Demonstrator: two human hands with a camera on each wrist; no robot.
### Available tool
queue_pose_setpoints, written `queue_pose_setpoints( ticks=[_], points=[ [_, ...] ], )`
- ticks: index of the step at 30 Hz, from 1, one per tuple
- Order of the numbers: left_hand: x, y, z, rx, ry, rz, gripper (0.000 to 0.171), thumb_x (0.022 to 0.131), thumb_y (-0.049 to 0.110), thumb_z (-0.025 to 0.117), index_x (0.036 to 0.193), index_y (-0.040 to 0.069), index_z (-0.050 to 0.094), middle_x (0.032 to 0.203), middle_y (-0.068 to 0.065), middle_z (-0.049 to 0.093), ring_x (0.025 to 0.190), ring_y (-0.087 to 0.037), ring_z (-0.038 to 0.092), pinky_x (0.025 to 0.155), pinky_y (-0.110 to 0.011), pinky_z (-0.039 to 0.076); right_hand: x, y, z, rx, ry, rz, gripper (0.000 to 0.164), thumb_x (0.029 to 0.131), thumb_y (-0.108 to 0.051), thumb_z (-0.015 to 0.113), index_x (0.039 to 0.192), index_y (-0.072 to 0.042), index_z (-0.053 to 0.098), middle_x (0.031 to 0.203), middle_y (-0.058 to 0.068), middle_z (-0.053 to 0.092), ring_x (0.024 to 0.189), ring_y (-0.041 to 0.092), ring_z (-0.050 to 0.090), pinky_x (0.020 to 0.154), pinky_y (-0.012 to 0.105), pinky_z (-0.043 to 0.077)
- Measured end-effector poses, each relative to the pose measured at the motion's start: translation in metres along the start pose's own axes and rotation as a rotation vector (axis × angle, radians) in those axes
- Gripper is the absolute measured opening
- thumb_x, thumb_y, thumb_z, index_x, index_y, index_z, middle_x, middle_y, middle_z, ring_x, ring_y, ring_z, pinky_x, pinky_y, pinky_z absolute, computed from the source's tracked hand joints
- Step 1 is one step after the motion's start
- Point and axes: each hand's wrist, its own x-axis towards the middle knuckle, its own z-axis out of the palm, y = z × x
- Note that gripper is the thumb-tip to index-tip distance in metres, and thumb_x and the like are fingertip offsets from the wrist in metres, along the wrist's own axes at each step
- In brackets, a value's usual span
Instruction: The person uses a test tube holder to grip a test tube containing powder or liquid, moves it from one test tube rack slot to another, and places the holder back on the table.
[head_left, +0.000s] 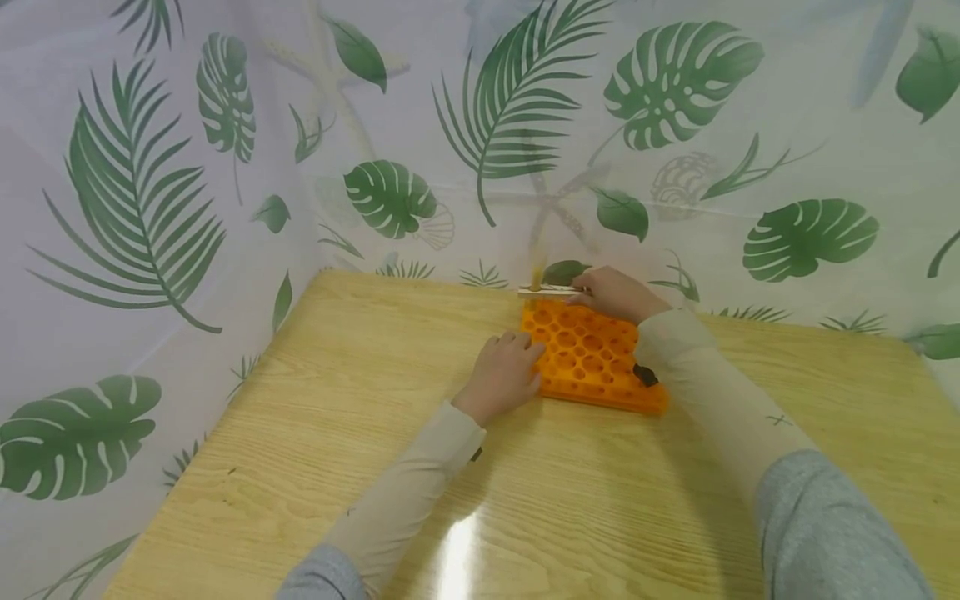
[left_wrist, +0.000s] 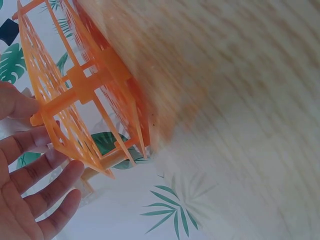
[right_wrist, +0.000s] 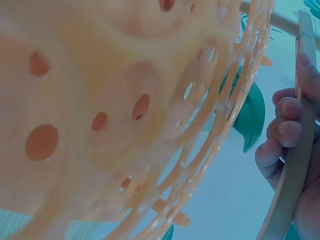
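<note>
An orange plastic test tube rack [head_left: 592, 350], pierced with round holes of several sizes, stands on the table. At its left end is my left hand [head_left: 504, 373]. In the left wrist view, the thumb and index finger hold the edge of the rack's end frame [left_wrist: 82, 85], while the other fingers spread loosely. Behind the rack's far edge, my right hand [head_left: 611, 293] grips a wooden test tube clamp [head_left: 551, 291]. A thin yellowish tube [head_left: 537, 277] stands upright at the clamp's left end. The right wrist view shows fingers curled round the clamp [right_wrist: 298, 155].
The wood-grain table [head_left: 360, 400] reaches back to a white curtain [head_left: 420, 100] printed with green leaves. A small black item [head_left: 645, 375] sits at the right sleeve, over the rack's right end.
</note>
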Motion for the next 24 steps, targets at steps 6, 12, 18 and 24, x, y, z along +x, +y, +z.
queue_pose_setpoints(
  ticks=[6, 12, 18, 24],
  points=[
    [0.0000, -0.0011, -0.0005, 0.005, 0.010, 0.003, 0.027, 0.089, 0.033, 0.056, 0.111, 0.018, 0.060, 0.099, 0.000, 0.061, 0.086, -0.018, 0.058, 0.071, -0.030, 0.047, 0.0000, -0.0007, -0.0008, 0.004, 0.000, 0.003, 0.031, 0.092, -0.018, 0.058, 0.065, -0.010, 0.044, 0.062, 0.000, 0.037, 0.055, 0.012, 0.032, 0.059, 0.028, 0.035],
    [-0.0006, -0.0007, -0.0011, -0.004, 0.001, 0.007, 0.028, 0.089, 0.033, 0.056, 0.113, 0.018, 0.060, 0.100, 0.000, 0.061, 0.087, -0.018, 0.058, 0.073, -0.030, 0.047, 0.0011, 0.0012, 0.0015, 0.000, -0.009, -0.001, 0.029, 0.093, -0.018, 0.057, 0.068, -0.009, 0.046, 0.062, 0.000, 0.038, 0.055, 0.012, 0.033, 0.060, 0.028, 0.036],
    [0.0003, -0.0001, -0.0021, -0.027, -0.021, -0.006, 0.028, 0.089, 0.032, 0.056, 0.113, 0.017, 0.060, 0.102, -0.001, 0.061, 0.089, -0.019, 0.058, 0.074, -0.031, 0.047, 0.0017, 0.0016, 0.0020, -0.001, -0.015, 0.001, 0.029, 0.092, -0.019, 0.057, 0.068, -0.009, 0.046, 0.061, 0.000, 0.035, 0.054, 0.012, 0.032, 0.060, 0.028, 0.036],
    [0.0000, 0.0003, -0.0027, -0.027, -0.020, -0.008, 0.028, 0.089, 0.032, 0.056, 0.113, 0.017, 0.060, 0.103, -0.001, 0.061, 0.090, -0.019, 0.058, 0.074, -0.031, 0.046, 0.0024, 0.0013, 0.0007, 0.008, -0.027, 0.014, 0.031, 0.092, -0.019, 0.058, 0.067, -0.010, 0.042, 0.060, -0.001, 0.030, 0.054, 0.012, 0.030, 0.058, 0.027, 0.034]
  ],
)
